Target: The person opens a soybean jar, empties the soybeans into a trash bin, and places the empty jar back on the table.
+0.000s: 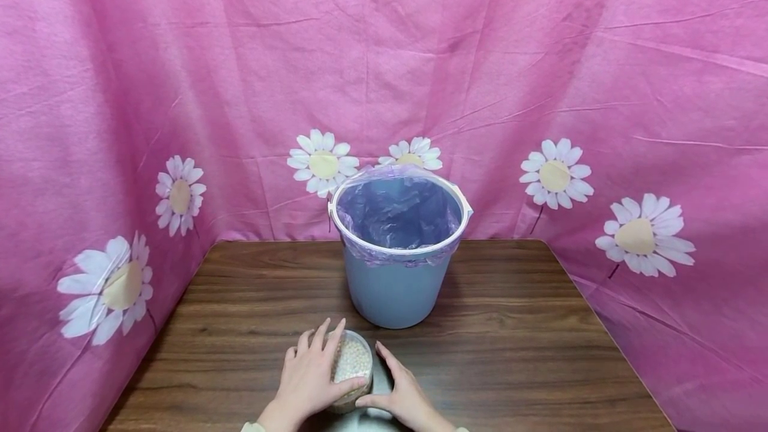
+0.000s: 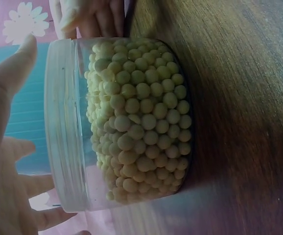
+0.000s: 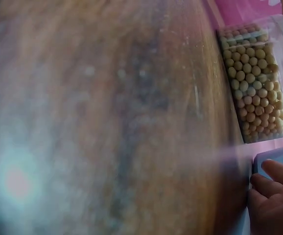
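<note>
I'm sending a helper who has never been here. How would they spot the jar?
On the brown wooden table, find the blue bucket. On its near side, by the person's left hand, stands a round jar. Unlike the opaque bucket, it is clear, showing many small pale balls inside.

Free passage over the table (image 1: pixel 528 352) either side of the bucket (image 1: pixel 396 292), obstacle beyond the jar (image 1: pixel 353 360).

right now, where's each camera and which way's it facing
Head: on the head, facing forward and down at bucket and jar; left grip, right grip showing.
Left wrist: worn there, facing jar side-on; left grip near, right grip beyond.
Right wrist: worn there, facing across table; jar, right grip at right edge.
Shared: the jar, in both wrist views.
</note>
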Available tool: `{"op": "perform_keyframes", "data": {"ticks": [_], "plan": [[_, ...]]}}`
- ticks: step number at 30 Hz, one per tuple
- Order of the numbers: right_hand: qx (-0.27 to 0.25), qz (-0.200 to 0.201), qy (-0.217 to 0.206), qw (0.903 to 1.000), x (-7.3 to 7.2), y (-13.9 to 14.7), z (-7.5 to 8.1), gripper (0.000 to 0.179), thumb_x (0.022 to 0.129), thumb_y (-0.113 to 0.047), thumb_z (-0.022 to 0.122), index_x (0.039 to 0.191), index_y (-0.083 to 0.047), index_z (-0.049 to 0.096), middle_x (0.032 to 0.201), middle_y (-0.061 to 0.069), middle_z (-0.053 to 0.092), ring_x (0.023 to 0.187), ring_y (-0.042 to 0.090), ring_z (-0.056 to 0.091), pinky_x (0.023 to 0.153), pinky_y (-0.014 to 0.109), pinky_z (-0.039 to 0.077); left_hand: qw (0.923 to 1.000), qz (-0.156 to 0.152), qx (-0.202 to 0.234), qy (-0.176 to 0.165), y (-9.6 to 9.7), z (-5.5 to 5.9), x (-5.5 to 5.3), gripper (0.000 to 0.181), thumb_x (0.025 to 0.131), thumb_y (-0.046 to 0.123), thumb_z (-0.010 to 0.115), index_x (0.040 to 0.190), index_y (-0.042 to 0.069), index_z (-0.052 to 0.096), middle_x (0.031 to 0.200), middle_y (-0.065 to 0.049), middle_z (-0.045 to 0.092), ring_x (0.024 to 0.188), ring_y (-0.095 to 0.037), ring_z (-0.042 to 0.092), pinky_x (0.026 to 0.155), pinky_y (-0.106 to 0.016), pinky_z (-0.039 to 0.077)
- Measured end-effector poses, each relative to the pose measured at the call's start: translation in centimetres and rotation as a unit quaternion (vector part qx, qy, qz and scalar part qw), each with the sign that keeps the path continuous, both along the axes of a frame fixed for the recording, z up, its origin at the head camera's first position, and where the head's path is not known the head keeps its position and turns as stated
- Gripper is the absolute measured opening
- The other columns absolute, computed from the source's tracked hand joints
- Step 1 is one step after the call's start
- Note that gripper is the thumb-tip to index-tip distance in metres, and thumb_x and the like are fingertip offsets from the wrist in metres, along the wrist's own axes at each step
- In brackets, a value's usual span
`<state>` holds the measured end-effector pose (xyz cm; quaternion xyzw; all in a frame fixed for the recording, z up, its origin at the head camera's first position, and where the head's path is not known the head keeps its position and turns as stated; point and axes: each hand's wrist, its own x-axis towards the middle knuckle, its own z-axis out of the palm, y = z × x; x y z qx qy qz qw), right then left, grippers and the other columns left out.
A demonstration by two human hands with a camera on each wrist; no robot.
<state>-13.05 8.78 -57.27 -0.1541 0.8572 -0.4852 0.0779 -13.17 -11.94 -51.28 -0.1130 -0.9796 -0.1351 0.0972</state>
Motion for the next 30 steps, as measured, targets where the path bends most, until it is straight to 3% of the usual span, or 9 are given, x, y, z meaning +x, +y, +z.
{"op": "perform_keyframes", "data": {"ticks": [5, 9, 13, 19, 25, 30], "plan": [[-0.015, 0.007, -0.012, 0.9998, -0.1, -0.3, -0.1, 0.104, 0.073, -0.046, 0.085, 0.154, -0.010, 0.031, 0.154, 0.023, 0.039, 0.137, 0.053, 0.036, 0.102, 0.071, 0.037, 1.0000, -0.004, 0.005, 0.003, 0.1, 0.1, 0.0, 0.109, 0.065, 0.085, 0.064, 0.149, 0.021, 0.043, 0.140, -0.015, 0.054, 0.118, -0.037, 0.053, 0.080, -0.052, 0.048], [-0.025, 0.004, -0.033, 0.9991, -0.1, -0.7, -0.1, 0.102, 0.072, -0.042, 0.087, 0.154, -0.018, 0.033, 0.153, 0.027, 0.037, 0.136, 0.064, 0.025, 0.098, 0.080, 0.029, 0.9997, -0.010, 0.022, -0.008, 0.2, 0.0, 0.1, 0.112, 0.063, 0.085, 0.065, 0.149, 0.017, 0.044, 0.138, -0.016, 0.055, 0.116, -0.036, 0.053, 0.081, -0.052, 0.048], [-0.025, 0.010, -0.028, 0.9993, -0.2, -1.0, -0.3, 0.102, 0.070, -0.039, 0.089, 0.154, -0.020, 0.034, 0.153, 0.025, 0.039, 0.138, 0.063, 0.023, 0.102, 0.080, 0.025, 0.9985, -0.011, 0.042, -0.033, 0.1, -0.2, 0.1, 0.122, 0.057, 0.088, 0.066, 0.150, 0.014, 0.042, 0.140, -0.017, 0.053, 0.119, -0.037, 0.051, 0.085, -0.053, 0.047], [0.001, 0.012, 0.003, 0.9999, -0.3, -1.2, -0.6, 0.097, 0.073, -0.039, 0.086, 0.152, -0.010, 0.037, 0.152, 0.023, 0.042, 0.139, 0.058, 0.026, 0.107, 0.074, 0.026, 0.9977, -0.017, 0.048, -0.044, 0.1, -0.3, 0.2, 0.137, 0.045, 0.091, 0.070, 0.149, 0.006, 0.041, 0.139, -0.022, 0.051, 0.118, -0.040, 0.047, 0.086, -0.054, 0.044], [-0.003, 0.015, -0.001, 0.9999, 0.0, -1.3, -0.7, 0.097, 0.073, -0.038, 0.087, 0.151, -0.009, 0.037, 0.151, 0.028, 0.039, 0.138, 0.061, 0.026, 0.105, 0.076, 0.027, 0.9977, -0.015, 0.053, -0.040, 0.1, -0.7, 0.5, 0.128, 0.044, 0.078, 0.080, 0.145, 0.005, 0.047, 0.131, -0.023, 0.054, 0.114, -0.040, 0.048, 0.085, -0.054, 0.043], [-0.002, 0.016, -0.022, 0.9996, 0.1, -1.4, -0.8, 0.104, 0.069, -0.040, 0.089, 0.153, -0.014, 0.034, 0.153, 0.031, 0.034, 0.140, 0.060, 0.023, 0.105, 0.077, 0.025, 0.9987, -0.008, 0.048, -0.016, 0.2, -1.3, 0.5, 0.120, 0.044, 0.072, 0.081, 0.140, 0.006, 0.052, 0.125, -0.023, 0.056, 0.108, -0.036, 0.049, 0.083, -0.050, 0.044]]}}
